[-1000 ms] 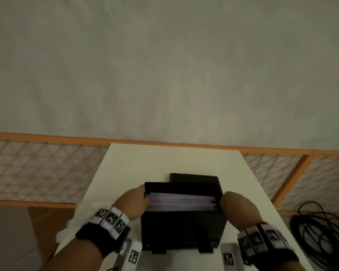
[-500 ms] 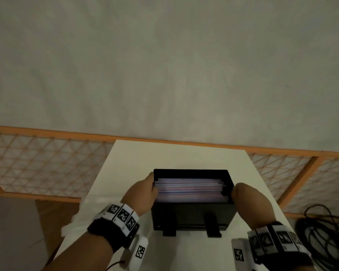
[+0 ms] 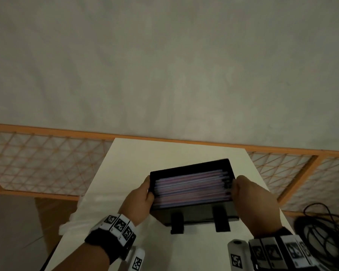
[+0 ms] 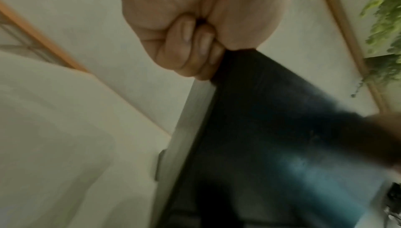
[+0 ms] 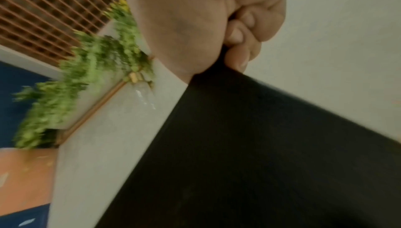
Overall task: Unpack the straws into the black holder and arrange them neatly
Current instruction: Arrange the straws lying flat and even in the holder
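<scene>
The black holder (image 3: 194,214) is tilted, its right end raised, above the white table (image 3: 184,151). Pink and lilac straws (image 3: 192,187) lie flat inside it, side by side along its length. My left hand (image 3: 139,200) grips the holder's left end, with the thumb over the rim. My right hand (image 3: 250,196) grips the right end the same way. In the left wrist view curled fingers (image 4: 190,48) press the holder's dark wall (image 4: 271,128). The right wrist view shows curled fingers (image 5: 238,43) against the holder's black side (image 5: 249,154).
A crumpled white wrapper (image 3: 70,223) hangs off the table's left edge. An orange lattice screen (image 3: 43,163) runs behind the table. Black cables (image 3: 325,231) coil on the floor at right. Green foliage (image 5: 86,86) shows in the right wrist view.
Both hands have taken the holder's ends and lifted it, tipping its right end up and turning it slightly. The straws have stayed inside.
</scene>
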Action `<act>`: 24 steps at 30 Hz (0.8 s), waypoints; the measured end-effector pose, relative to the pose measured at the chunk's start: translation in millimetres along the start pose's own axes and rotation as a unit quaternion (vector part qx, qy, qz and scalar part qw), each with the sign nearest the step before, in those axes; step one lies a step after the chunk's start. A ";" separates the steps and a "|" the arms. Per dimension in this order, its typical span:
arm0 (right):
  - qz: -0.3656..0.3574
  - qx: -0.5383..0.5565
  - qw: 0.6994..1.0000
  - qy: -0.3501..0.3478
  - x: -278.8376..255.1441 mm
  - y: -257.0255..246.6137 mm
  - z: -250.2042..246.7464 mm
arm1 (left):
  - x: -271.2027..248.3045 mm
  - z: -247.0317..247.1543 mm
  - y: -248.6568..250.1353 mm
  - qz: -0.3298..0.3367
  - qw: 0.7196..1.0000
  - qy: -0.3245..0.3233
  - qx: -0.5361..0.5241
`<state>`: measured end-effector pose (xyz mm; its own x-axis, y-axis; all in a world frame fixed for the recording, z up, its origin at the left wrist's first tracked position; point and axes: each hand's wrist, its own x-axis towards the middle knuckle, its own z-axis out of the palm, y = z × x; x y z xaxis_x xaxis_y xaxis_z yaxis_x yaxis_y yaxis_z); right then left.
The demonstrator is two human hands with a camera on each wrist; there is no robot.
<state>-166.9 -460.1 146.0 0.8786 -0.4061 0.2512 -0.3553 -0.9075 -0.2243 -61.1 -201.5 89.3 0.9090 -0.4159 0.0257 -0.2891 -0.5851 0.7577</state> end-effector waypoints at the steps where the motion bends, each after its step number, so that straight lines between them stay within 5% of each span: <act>1: 0.024 0.034 0.999 -0.013 3.2 10.6 11.3 | 1.0 -5.9 8.1 0.007 1.000 -0.006 0.022; 9: 0.103 0.230 0.962 -0.109 -19.5 33.7 97.1 | 11.1 -27.5 94.6 0.070 0.948 -0.023 0.311; 18: 0.073 0.170 0.982 -0.036 -12.6 42.7 77.5 | 8.8 -28.7 61.7 0.016 0.975 -0.060 0.212; 24: 0.034 0.103 0.991 0.077 -20.6 35.0 22.7 | -10.0 -29.4 39.5 0.034 0.991 -0.006 0.128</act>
<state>-190.2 -481.1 111.6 0.7909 -0.4907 0.3656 -0.3250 -0.8431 -0.4285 -72.8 -200.0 138.1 0.8812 -0.4687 0.0621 -0.4184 -0.7120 0.5639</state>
